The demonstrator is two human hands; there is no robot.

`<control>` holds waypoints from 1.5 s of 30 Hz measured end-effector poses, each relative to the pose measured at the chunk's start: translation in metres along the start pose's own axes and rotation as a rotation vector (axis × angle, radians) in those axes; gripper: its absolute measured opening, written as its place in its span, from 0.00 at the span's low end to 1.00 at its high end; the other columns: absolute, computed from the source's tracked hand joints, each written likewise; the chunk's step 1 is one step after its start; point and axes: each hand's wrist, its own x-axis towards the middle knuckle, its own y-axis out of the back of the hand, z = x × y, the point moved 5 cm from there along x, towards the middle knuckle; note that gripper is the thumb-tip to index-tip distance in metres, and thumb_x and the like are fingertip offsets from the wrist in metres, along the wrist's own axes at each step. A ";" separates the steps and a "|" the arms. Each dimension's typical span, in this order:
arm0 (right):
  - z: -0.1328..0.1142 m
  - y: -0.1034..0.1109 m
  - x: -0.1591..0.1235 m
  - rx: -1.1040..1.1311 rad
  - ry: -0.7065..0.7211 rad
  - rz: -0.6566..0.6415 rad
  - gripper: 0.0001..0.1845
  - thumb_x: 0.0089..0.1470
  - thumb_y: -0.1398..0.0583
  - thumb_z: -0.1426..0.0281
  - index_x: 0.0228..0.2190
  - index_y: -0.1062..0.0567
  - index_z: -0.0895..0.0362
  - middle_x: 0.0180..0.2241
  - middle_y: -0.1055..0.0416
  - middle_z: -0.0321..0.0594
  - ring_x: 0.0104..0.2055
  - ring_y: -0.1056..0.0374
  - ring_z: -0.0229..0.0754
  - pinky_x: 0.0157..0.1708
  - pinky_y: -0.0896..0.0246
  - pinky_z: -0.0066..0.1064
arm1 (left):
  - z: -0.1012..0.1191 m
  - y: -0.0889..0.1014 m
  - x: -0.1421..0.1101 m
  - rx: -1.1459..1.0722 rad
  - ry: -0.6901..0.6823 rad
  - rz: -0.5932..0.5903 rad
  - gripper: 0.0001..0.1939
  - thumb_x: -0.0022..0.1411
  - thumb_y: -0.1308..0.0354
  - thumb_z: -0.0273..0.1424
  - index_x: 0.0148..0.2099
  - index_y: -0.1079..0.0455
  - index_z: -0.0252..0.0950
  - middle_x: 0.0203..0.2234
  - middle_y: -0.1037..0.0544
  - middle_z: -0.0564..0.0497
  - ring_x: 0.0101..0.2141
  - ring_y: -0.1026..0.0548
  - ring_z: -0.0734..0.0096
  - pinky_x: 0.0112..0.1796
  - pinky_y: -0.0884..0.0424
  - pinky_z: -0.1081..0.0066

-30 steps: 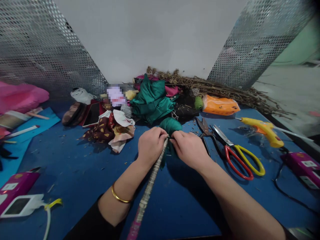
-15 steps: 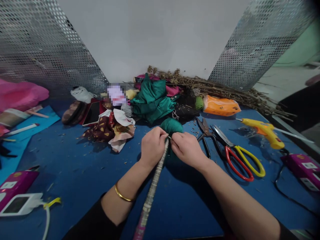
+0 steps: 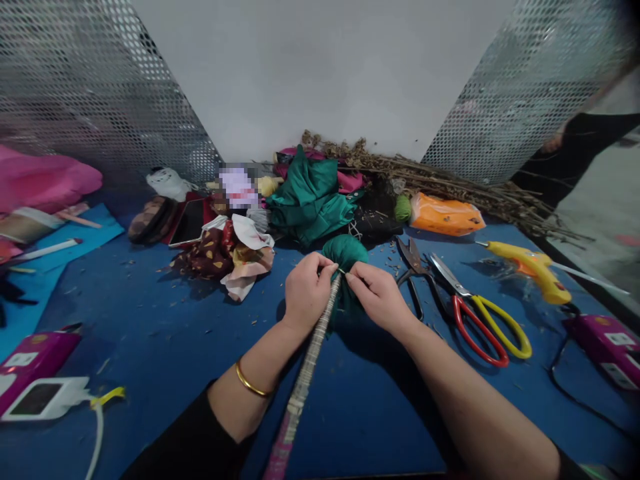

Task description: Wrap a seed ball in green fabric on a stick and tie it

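My left hand (image 3: 310, 290) is closed beside the top of a long stick (image 3: 313, 357) wrapped in pale, banded material, purple lower down. Its thumb and forefinger pinch one end of a short thin strand (image 3: 342, 271). My right hand (image 3: 380, 297) pinches the other end, its fingers curled. Whether the strand is thread or wire I cannot tell. Just behind the fingertips bulges a rounded bundle of shiny green cloth (image 3: 346, 248), at the stick's upper end. More of this cloth hangs below, between the hands.
Right of my hands lie pliers (image 3: 415, 260), red-and-yellow-handled scissors (image 3: 475, 310) and a yellow glue gun (image 3: 533, 267). Behind are crumpled green cloth (image 3: 310, 200), dried stems (image 3: 425, 170) and an orange packet (image 3: 447, 215). A brown patterned cloth (image 3: 205, 257) lies left. A person (image 3: 575, 153) stands beyond the right panel.
My right hand has drawn slightly away from the left, and more of the strand shows between them. The view has shifted a little. A person has come further into view at right.
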 end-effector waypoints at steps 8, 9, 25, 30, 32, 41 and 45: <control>-0.003 0.004 -0.002 -0.554 0.068 -0.061 0.14 0.62 0.52 0.68 0.27 0.32 0.56 0.25 0.32 0.37 0.26 0.40 0.37 0.28 0.57 0.30 | -0.003 0.003 0.006 -0.006 0.013 -0.068 0.05 0.59 0.45 0.31 0.31 0.31 0.37 0.29 0.24 0.54 0.31 0.28 0.71 0.34 0.35 0.70; -0.004 0.004 -0.002 -0.602 0.084 -0.063 0.14 0.62 0.52 0.69 0.28 0.32 0.56 0.25 0.31 0.37 0.26 0.40 0.37 0.28 0.57 0.30 | -0.004 0.004 0.007 -0.006 0.021 -0.083 0.05 0.59 0.45 0.31 0.31 0.30 0.37 0.28 0.24 0.54 0.31 0.28 0.71 0.34 0.35 0.70; -0.019 -0.002 0.000 -0.771 0.211 0.062 0.13 0.62 0.51 0.62 0.34 0.32 0.57 0.32 0.33 0.41 0.32 0.39 0.43 0.33 0.54 0.34 | -0.001 0.005 0.007 0.041 0.046 -0.072 0.11 0.60 0.46 0.37 0.28 0.33 0.36 0.25 0.27 0.54 0.28 0.31 0.72 0.31 0.38 0.71; -0.027 -0.014 0.001 -0.909 0.270 0.004 0.10 0.61 0.53 0.74 0.36 0.32 0.58 0.31 0.34 0.42 0.32 0.39 0.44 0.33 0.57 0.36 | 0.002 0.002 0.004 0.060 0.017 -0.054 0.10 0.61 0.48 0.35 0.29 0.34 0.37 0.26 0.28 0.54 0.29 0.32 0.71 0.31 0.39 0.71; -0.029 -0.017 0.001 -0.923 0.237 -0.003 0.10 0.60 0.53 0.75 0.36 0.33 0.59 0.31 0.34 0.43 0.30 0.39 0.44 0.32 0.57 0.37 | 0.004 0.001 0.003 0.061 -0.001 -0.047 0.09 0.61 0.49 0.34 0.29 0.35 0.37 0.26 0.29 0.54 0.29 0.32 0.71 0.31 0.39 0.71; -0.018 -0.014 0.000 -0.833 0.251 -0.051 0.08 0.57 0.50 0.77 0.30 0.33 0.58 0.28 0.32 0.40 0.27 0.39 0.41 0.29 0.57 0.34 | 0.010 0.006 0.003 0.051 -0.044 -0.256 0.10 0.48 0.45 0.23 0.35 0.33 0.40 0.34 0.26 0.52 0.36 0.28 0.67 0.38 0.33 0.68; -0.014 -0.009 0.001 -0.762 0.257 0.002 0.13 0.62 0.53 0.72 0.29 0.32 0.58 0.26 0.32 0.39 0.26 0.40 0.40 0.30 0.57 0.33 | 0.011 0.005 -0.001 0.145 -0.011 -0.278 0.14 0.49 0.45 0.25 0.40 0.34 0.42 0.34 0.25 0.52 0.34 0.26 0.65 0.33 0.33 0.68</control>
